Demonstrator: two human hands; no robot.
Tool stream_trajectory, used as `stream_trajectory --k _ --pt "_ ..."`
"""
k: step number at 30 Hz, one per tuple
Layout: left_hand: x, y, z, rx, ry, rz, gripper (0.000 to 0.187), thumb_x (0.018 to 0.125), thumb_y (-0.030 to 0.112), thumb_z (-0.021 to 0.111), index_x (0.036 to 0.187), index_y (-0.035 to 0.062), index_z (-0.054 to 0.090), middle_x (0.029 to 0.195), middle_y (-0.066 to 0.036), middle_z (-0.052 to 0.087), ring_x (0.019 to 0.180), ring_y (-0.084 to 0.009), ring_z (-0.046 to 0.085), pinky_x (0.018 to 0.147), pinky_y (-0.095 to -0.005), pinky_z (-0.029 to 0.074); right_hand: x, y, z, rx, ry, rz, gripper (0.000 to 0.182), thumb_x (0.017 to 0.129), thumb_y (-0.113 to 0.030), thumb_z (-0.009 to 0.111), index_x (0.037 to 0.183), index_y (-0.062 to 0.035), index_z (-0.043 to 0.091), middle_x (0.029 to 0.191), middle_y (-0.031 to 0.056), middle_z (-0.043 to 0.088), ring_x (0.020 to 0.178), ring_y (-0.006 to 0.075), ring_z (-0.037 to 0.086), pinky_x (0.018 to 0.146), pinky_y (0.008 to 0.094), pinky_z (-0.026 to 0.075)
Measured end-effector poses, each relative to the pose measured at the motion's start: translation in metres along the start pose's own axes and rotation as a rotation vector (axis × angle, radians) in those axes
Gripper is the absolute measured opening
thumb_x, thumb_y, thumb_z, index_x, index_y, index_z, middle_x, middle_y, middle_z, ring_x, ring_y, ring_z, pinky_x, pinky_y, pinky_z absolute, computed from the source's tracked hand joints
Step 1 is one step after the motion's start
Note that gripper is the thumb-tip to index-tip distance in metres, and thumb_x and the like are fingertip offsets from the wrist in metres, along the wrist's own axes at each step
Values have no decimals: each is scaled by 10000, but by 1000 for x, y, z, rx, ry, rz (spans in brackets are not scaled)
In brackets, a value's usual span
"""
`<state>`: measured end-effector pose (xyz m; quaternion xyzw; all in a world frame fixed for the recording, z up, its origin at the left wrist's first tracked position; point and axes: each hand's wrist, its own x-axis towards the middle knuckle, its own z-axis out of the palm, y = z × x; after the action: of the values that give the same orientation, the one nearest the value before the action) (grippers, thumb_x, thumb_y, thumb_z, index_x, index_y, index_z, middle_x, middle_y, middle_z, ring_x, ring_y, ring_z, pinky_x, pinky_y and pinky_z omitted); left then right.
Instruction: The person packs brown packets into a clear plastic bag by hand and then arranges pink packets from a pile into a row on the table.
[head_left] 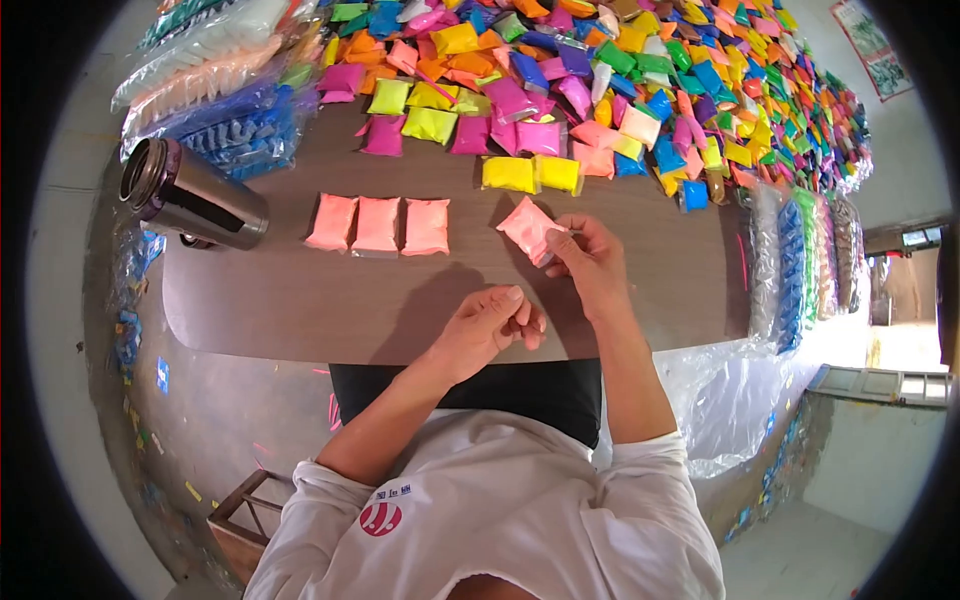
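Observation:
My right hand pinches the lower right edge of a pink packet, tilted just above the brown table. Nearer the front edge, my left hand has its fingers loosely curled with the thumb against them, and nothing shows in it. To the left, three more pink packets lie side by side in a row: a left one, a middle one and a right one. Two yellow packets, one beside the other, lie behind the held packet.
A large heap of coloured packets covers the back of the table. A metal flask lies at the left, by bagged bundles. More bagged strips hang at the right edge. A wooden frame is at lower left.

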<state>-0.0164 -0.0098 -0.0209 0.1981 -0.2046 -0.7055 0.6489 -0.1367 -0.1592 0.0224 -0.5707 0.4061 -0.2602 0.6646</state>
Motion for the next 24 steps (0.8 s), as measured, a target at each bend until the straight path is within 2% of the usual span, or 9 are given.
stream_trajectory --k 2,5,8,14,17,20,24 --pt "0 -1 -1 -6 -11 9 376 1068 347 464 868 55 591 949 -152 653 857 -202 626 899 -395 496 1 2 4 -134 26 -63 180 910 -130 723 1012 11 674 778 33 689 683 105 638 587 259 501" --pt "1 -2 -2 -16 -15 9 378 1067 354 467 862 59 584 927 -144 655 867 -202 624 897 -391 494 5 12 16 -281 100 -280 163 899 -145 730 894 14 695 742 31 684 672 90 628 571 272 494" --pt "0 1 2 -7 -3 5 381 1069 361 462 855 66 572 870 -124 657 903 -204 619 900 -390 491 4 1 29 -469 99 -192 197 876 -171 747 862 20 701 714 69 693 640 121 641 577 302 505" --pt "0 1 5 6 5 -1 390 1076 373 441 850 76 553 788 -93 647 954 -213 606 897 -391 490 11 11 35 -584 3 -226 229 847 -220 773 898 -3 721 736 134 707 617 198 662 589 343 514" --pt "1 1 4 9 3 -2 391 1077 373 436 849 76 551 790 -94 645 954 -213 605 897 -392 490 10 3 34 -707 -33 -236 223 846 -229 777 892 -18 722 740 129 707 622 205 666 588 341 515" --pt "0 2 5 2 -1 -5 392 1078 370 434 850 74 553 798 -99 646 950 -212 606 899 -391 489 11 4 33 -605 -18 -215 229 849 -235 776 923 -27 717 731 120 706 608 224 658 594 339 514" --pt "1 0 1 -15 -22 6 392 1077 369 437 853 70 557 862 -118 650 903 -205 618 907 -384 485 13 7 35 -569 29 -323 257 824 -225 785 1002 -57 707 772 100 698 634 234 657 618 347 521"
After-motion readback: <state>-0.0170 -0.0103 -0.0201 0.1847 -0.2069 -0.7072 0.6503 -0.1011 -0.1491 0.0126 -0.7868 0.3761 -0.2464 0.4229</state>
